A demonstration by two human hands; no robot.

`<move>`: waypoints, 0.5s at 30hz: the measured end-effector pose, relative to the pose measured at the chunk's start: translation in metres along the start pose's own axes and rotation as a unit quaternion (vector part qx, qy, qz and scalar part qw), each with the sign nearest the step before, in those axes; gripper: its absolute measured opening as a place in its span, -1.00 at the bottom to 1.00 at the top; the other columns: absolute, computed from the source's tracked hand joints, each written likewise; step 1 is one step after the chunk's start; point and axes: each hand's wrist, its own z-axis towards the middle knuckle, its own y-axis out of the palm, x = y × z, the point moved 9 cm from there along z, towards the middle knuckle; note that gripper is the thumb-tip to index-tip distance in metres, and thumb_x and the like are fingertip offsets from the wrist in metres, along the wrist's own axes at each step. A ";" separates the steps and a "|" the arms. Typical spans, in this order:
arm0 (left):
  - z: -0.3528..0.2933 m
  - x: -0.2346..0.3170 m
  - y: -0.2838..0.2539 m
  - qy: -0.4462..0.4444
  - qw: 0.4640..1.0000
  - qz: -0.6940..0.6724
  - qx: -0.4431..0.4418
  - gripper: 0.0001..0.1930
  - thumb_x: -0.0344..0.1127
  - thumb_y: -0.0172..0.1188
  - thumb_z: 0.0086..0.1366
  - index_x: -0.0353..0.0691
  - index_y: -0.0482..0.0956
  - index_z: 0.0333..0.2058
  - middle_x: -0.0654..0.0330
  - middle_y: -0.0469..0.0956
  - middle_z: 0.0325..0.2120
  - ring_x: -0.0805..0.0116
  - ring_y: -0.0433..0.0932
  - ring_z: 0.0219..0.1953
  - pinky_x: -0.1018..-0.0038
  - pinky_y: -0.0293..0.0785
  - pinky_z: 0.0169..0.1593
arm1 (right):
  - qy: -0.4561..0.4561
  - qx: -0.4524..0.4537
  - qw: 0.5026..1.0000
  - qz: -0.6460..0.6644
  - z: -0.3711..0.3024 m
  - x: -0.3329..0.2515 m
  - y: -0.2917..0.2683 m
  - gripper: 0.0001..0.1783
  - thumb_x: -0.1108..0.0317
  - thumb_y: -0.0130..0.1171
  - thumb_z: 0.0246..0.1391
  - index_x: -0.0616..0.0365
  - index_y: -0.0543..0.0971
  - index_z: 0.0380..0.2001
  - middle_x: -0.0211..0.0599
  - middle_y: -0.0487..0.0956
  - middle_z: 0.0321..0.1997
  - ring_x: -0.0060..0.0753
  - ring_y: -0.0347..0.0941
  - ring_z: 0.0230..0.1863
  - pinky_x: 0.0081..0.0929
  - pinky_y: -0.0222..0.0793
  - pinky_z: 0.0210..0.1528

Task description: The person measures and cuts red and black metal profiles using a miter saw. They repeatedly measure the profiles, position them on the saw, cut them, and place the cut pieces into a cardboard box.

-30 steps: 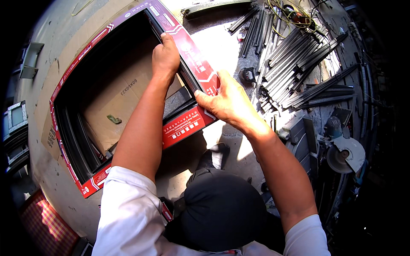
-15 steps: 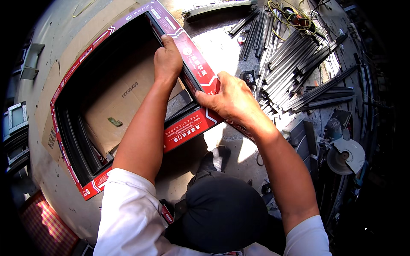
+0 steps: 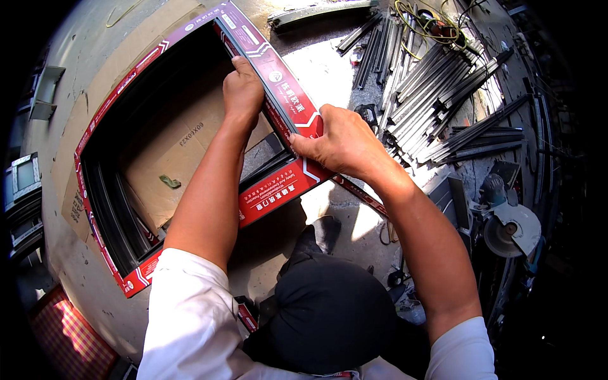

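Note:
A rectangular black window frame [image 3: 278, 183] lies on cardboard [image 3: 180, 139], its faces covered in red and purple printed film. My left hand [image 3: 244, 92] is closed at the inner edge of the frame's right side, thumb pointing up along the black channel; its fingertips are hidden. Around the near right corner my right hand [image 3: 345, 139] is closed, thumb on the inner edge and fingers over the outer side. Below the right wrist shows a narrow red-and-black strip [image 3: 361, 195], partly covered by the forearm.
Many loose dark metal profiles [image 3: 430, 95] are heaped at the right, with a yellow cable [image 3: 405, 31] beyond them. A cut-off saw [image 3: 510, 231] with a round blade stands at the far right. A green scrap [image 3: 170, 182] lies on the cardboard. A checked cloth [image 3: 73, 335] is at lower left.
My left hand has shifted slightly left and down along the frame's inner edge. The right hand keeps its hold on the corner. More of the red-and-black strip shows below it.

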 end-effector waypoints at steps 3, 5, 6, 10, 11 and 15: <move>0.006 -0.003 -0.003 0.012 0.998 0.050 0.027 -0.19 0.24 -0.32 0.64 -0.37 0.65 -0.42 0.12 0.56 -0.64 0.32 0.48 -0.66 0.31 0.35 -0.56 | -0.005 0.015 1.000 -0.021 -0.002 -0.005 -0.002 -0.39 -0.02 0.44 0.09 0.46 0.65 -0.23 0.28 0.72 -0.28 0.25 0.71 -0.16 -0.05 0.60 -0.01; 0.005 0.001 -0.005 0.008 0.996 0.074 0.040 -0.18 0.22 -0.32 0.64 -0.42 0.67 -0.41 0.06 0.58 -0.63 0.28 0.52 -0.64 0.27 0.39 -0.53 | 0.002 0.018 0.999 -0.039 -0.001 -0.003 0.002 -0.39 -0.02 0.42 0.10 0.47 0.63 -0.23 0.28 0.72 -0.28 0.25 0.71 -0.15 -0.05 0.60 0.00; 0.003 0.001 -0.006 0.001 0.996 0.078 0.043 -0.17 0.21 -0.32 0.63 -0.44 0.68 -0.40 0.04 0.59 -0.62 0.25 0.54 -0.62 0.25 0.40 -0.52 | 0.000 0.015 0.999 -0.036 -0.003 -0.004 0.003 -0.39 -0.02 0.40 0.12 0.48 0.60 -0.23 0.28 0.72 -0.26 0.28 0.71 -0.14 -0.01 0.61 0.00; 0.003 0.004 -0.007 -0.021 0.993 0.106 0.046 -0.18 0.13 -0.34 0.62 -0.59 0.71 -0.24 -0.39 0.69 -0.36 -0.34 0.73 -0.12 0.02 0.58 0.00 | 0.002 0.091 0.995 -0.045 -0.012 -0.005 0.007 -0.37 -0.02 0.39 0.14 0.50 0.56 -0.20 0.30 0.70 -0.26 0.31 0.70 -0.15 0.04 0.61 -0.02; 0.003 0.005 -0.007 -0.008 0.994 0.104 0.044 -0.17 0.12 -0.35 0.62 -0.60 0.70 -0.24 -0.42 0.68 -0.35 -0.37 0.72 -0.12 0.00 0.58 -0.01 | 0.004 0.099 0.994 -0.036 -0.012 -0.003 0.009 -0.37 -0.02 0.40 0.14 0.49 0.54 -0.21 0.32 0.69 -0.25 0.32 0.70 -0.16 0.05 0.61 -0.04; 0.002 -0.002 -0.002 -0.018 0.999 0.043 -0.010 -0.16 0.16 -0.34 0.65 -0.54 0.70 -0.31 -0.16 0.69 -0.48 -0.05 0.71 -0.38 0.11 0.59 -0.22 | -0.041 0.151 0.988 -0.013 -0.017 0.000 0.012 -0.42 -0.02 0.38 0.18 0.39 0.49 -0.23 0.28 0.68 -0.27 0.33 0.67 -0.21 0.09 0.59 -0.10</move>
